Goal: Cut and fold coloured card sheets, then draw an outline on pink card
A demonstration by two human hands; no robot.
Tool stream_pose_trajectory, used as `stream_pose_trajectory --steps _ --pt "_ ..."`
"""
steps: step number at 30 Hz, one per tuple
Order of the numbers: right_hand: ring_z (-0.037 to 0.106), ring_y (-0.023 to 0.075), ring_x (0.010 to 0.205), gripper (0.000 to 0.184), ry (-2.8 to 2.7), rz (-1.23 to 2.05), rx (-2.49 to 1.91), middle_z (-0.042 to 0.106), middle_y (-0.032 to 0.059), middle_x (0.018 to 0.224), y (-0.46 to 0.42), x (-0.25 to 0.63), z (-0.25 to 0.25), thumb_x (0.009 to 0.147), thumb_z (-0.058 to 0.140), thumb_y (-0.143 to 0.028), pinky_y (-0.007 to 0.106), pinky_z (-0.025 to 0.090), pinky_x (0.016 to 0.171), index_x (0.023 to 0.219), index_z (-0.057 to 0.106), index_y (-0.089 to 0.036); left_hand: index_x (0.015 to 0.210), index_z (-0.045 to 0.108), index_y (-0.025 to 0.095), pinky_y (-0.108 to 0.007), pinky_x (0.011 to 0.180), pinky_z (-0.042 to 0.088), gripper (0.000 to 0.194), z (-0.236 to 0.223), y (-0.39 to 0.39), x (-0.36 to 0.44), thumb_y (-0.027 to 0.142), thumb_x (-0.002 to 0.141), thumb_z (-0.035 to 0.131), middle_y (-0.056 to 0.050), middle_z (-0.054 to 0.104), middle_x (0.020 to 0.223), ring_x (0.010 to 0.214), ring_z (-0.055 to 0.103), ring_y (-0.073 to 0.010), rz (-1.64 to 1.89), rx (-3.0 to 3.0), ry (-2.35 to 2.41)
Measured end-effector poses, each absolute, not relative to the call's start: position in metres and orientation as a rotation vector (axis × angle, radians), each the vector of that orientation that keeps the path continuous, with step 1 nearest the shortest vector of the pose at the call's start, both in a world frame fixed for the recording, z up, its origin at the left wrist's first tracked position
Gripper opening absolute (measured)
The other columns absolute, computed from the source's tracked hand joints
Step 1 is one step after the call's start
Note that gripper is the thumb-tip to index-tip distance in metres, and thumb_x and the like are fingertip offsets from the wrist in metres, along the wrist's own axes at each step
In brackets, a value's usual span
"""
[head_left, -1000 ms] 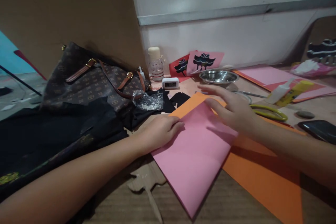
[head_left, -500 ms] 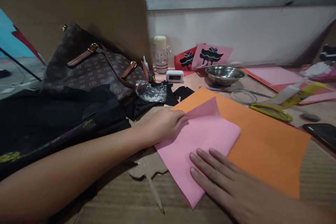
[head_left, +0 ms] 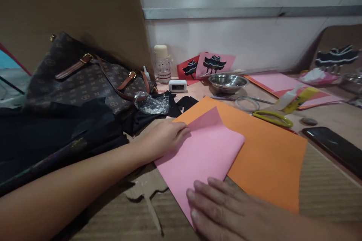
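Right hand (head_left: 223, 205) has slid down the pink paper (head_left: 205, 150), flat and open, probably smoothing it. Left hand (head_left: 166, 139) is curled, pinching the edge.

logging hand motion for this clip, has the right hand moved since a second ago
Yes: the right hand has moved nearer the camera, away from the metal bowl, down to the near corner of the pink paper.
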State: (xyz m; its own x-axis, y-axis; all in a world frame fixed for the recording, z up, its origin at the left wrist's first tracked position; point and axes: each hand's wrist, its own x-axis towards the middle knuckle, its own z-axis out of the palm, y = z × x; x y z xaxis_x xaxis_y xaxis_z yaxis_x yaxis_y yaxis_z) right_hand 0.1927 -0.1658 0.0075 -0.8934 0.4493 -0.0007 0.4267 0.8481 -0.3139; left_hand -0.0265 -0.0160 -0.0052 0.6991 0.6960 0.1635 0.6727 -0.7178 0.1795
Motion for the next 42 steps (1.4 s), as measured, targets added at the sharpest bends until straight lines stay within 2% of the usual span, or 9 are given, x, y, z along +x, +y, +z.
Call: stream_pose_trajectory --steps 5,12,17,20,24,30,33,37,42 --pt "0.044 0.0243 0.135 0.053 -2.996 0.328 -0.814 0.037 0.0133 0.148 -0.166 0.2 0.022 0.099 0.049 -0.03 0.032 0.037 0.114 0.146 0.043 -0.008 0.078 0.063 0.021 -0.03 0.068 0.041 0.039 -0.005 -0.016 -0.025 0.042 0.1 0.039 -0.005 0.07 0.079 0.074 0.064 -0.0199 0.347 2.768 1.123" --pt "0.02 0.0351 0.143 0.091 -2.89 0.836 -1.364 0.006 0.0147 0.155 -0.159 0.214 0.018 0.088 0.058 -0.058 0.048 0.029 0.113 0.152 0.01 -0.013 0.081 0.065 0.02 -0.029 0.067 0.041 0.037 -0.003 -0.017 -0.024 0.04 0.1 0.041 -0.005 0.07 0.08 0.073 0.064 -0.019 0.348 2.736 1.128" --pt "0.006 0.0349 0.146 0.098 -2.775 0.886 -1.762 -0.008 0.0077 0.158 -0.152 0.227 0.015 0.086 0.05 -0.069 0.054 0.017 0.114 0.154 -0.001 -0.019 0.082 0.066 0.021 -0.03 0.068 0.042 0.038 -0.005 -0.017 -0.026 0.041 0.1 0.039 -0.005 0.071 0.082 0.074 0.064 -0.0197 0.338 2.767 1.122" --pt "0.003 0.0343 0.147 0.098 -2.705 0.749 -1.896 -0.007 0.0056 0.159 -0.147 0.239 0.01 0.086 0.05 -0.068 0.054 0.013 0.115 0.156 0.002 -0.019 0.081 0.065 0.021 -0.03 0.068 0.042 0.039 -0.006 -0.016 -0.026 0.042 0.1 0.039 -0.005 0.071 0.081 0.076 0.064 -0.0208 0.333 2.797 1.119" --pt "0.01 0.0337 0.148 0.091 -2.605 0.54 -1.931 0.001 0.0062 0.161 -0.136 0.259 0.001 0.088 0.046 -0.066 0.053 0.014 0.117 0.157 0.009 -0.018 0.081 0.066 0.021 -0.03 0.065 0.042 0.04 -0.006 -0.016 -0.026 0.042 0.101 0.038 -0.005 0.07 0.08 0.075 0.064 -0.0206 0.313 2.806 1.127" --pt "0.011 0.0372 0.146 0.087 -2.501 0.229 -2.026 0.009 0.0199 0.159 -0.12 0.264 -0.007 0.092 0.043 -0.059 0.057 0.017 0.117 0.154 0.022 -0.002 0.082 0.067 0.021 -0.03 0.066 0.042 0.039 -0.001 -0.02 -0.025 0.041 0.1 0.038 -0.006 0.072 0.083 0.077 0.065 -0.0212 0.306 2.797 1.152" --pt "0.01 0.039 0.146 0.089 -2.585 0.151 -1.821 0.008 0.0205 0.158 -0.133 0.249 -0.011 0.089 0.051 -0.059 0.059 0.02 0.115 0.153 0.024 -0.004 0.08 0.066 0.02 -0.03 0.064 0.042 0.039 0.001 -0.021 -0.024 0.04 0.1 0.039 -0.006 0.071 0.081 0.075 0.065 -0.0215 0.305 2.8 1.155" --pt "0.021 0.0374 0.144 0.094 -2.751 0.332 -1.554 0.011 0.021 0.157 -0.167 0.226 -0.008 0.089 0.051 -0.065 0.053 0.033 0.112 0.154 0.018 -0.007 0.081 0.067 0.02 -0.03 0.065 0.042 0.04 -0.001 -0.019 -0.024 0.041 0.1 0.039 -0.007 0.071 0.08 0.075 0.065 -0.0214 0.314 2.808 1.156" --pt "0.031 0.0359 0.141 0.084 -2.972 0.296 -1.174 0.021 0.0248 0.153 -0.182 0.2 0.005 0.09 0.062 -0.048 0.046 0.037 0.113 0.151 0.029 -0.001 0.083 0.067 0.021 -0.031 0.069 0.044 0.04 -0.005 -0.018 -0.025 0.043 0.1 0.038 -0.007 0.072 0.084 0.078 0.066 -0.0217 0.325 2.82 1.154"
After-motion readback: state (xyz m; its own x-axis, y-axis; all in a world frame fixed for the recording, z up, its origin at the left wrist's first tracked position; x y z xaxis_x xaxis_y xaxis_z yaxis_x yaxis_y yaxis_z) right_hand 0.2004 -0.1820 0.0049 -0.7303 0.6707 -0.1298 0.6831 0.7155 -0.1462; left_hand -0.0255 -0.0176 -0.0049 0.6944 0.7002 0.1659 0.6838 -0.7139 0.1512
